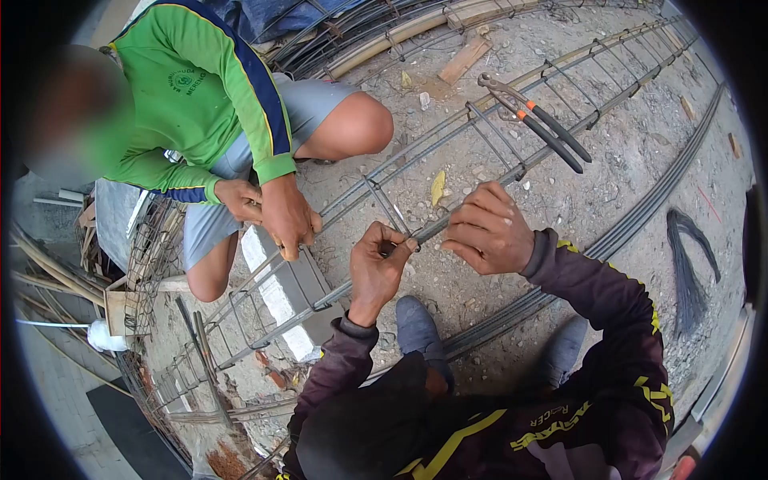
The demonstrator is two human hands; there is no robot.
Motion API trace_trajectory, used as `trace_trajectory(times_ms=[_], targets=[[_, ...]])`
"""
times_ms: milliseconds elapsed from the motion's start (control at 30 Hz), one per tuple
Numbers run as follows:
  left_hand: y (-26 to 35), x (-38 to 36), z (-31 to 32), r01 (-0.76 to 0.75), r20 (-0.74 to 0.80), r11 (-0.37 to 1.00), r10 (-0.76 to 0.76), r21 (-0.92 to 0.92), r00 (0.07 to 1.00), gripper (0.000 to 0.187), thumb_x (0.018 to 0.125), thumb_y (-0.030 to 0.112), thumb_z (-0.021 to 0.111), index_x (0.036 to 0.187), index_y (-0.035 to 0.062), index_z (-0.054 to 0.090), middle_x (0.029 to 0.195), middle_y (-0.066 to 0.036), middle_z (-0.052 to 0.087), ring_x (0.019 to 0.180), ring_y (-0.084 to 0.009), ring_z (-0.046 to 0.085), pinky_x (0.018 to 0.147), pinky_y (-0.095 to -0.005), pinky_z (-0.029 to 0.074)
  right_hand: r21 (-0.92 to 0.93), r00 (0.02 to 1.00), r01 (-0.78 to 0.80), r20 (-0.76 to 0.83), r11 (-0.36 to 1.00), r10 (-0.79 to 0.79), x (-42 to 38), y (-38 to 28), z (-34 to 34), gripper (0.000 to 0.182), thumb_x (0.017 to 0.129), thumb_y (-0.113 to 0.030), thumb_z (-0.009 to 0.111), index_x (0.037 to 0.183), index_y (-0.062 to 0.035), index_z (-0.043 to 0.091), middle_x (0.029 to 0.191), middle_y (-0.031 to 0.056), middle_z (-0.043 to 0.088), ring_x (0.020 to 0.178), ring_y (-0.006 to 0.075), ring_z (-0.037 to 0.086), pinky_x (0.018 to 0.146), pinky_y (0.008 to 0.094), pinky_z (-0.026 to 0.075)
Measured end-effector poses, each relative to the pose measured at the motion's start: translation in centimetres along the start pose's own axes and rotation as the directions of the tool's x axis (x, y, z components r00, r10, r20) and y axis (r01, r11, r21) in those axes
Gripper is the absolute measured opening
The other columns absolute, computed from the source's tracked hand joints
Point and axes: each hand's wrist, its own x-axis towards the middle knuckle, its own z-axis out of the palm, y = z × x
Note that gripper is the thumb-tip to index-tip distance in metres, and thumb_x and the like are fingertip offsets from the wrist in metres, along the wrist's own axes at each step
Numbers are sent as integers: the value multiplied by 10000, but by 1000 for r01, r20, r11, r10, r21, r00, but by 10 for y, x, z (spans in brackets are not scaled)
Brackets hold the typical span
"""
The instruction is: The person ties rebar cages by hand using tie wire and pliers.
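A long rebar cage (pixel 480 210) with square stirrups runs diagonally across the view. My left hand (pixel 378 268) is closed at a corner of a stirrup (pixel 386 204), thumb and forefinger pinched at the near bar. What is between those fingertips is too small to make out. Just to the right, my right hand (pixel 492 230) hovers by the same bar with its fingers curled and thumb drawn in; anything in it is hidden. Pincers (pixel 538 120) with black and orange handles lie across the cage, beyond my right hand.
Opposite, a person in a green shirt (pixel 196 88) crouches, hands (pixel 276 212) at the cage's far bar. A pale block (pixel 280 288) lies under the cage. Long bars (pixel 640 212) and a bundle of thin wire (pixel 690 268) are on the ground at right.
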Motion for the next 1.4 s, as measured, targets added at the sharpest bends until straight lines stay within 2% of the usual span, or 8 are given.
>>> trace_trajectory(times_ms=[267,467,567,700,867,933,1033,1400], targets=[[0,1,2,1,3,1000,-1,11,1000,171,854,28,749,834,26,579,725,-5,608,645,-63,531,582,-236,418,-391,992,-60,-124,919,12,-56,5,54,190,770,-178,750,937,-101,701,1012,33,642,980,214,572,939,473,386],[2,0,0,33,-5,998,-33,46,999,176,853,27,753,833,29,578,733,-6,611,643,-61,531,595,-230,425,-130,989,127,-54,983,-135,-39,-9,23,111,761,-159,718,816,-91,651,914,62,640,959,230,599,908,434,422],[3,1,0,31,0,999,-31,28,1000,180,855,31,755,832,27,576,732,-4,608,645,-60,531,594,-229,425,265,986,-168,30,949,166,-44,-26,43,144,800,-183,713,764,-79,620,794,99,628,845,274,641,819,416,475],[3,0,1,-10,8,1000,10,18,1000,179,861,39,754,836,22,578,735,-5,611,650,-58,535,590,-231,425,547,574,-773,386,322,722,-31,-41,47,230,919,-149,639,1068,26,629,808,127,668,632,229,629,608,382,495],[-4,-13,-5,49,19,997,-50,60,999,174,867,44,755,845,15,584,738,-7,618,661,-60,545,596,-227,430,805,610,-592,480,-41,630,-42,-44,76,423,983,-82,534,1397,2,513,856,76,695,706,117,647,587,292,473],[2,-1,0,-1,3,1000,1,10,1000,169,870,45,754,839,14,591,740,-8,621,664,-61,542,599,-227,432,793,668,-600,422,107,613,-41,-28,90,404,979,-79,525,1379,-33,554,880,123,709,761,183,698,604,341,515],[-1,-1,-5,34,49,998,-36,56,998,160,878,-6,740,860,12,582,794,-45,659,734,-80,604,674,-232,489,466,870,-391,-95,794,485,-37,-31,108,356,951,-72,536,1298,-69,619,886,167,706,768,288,704,611,400,535],[-3,-3,-5,-5,24,992,2,127,1000,123,874,23,755,896,-1,636,828,-47,691,744,-82,613,672,-238,494,25,794,-518,384,855,470,-11,-47,47,491,813,-53,561,1299,-114,583,903,154,706,671,369,669,596,473,514]])
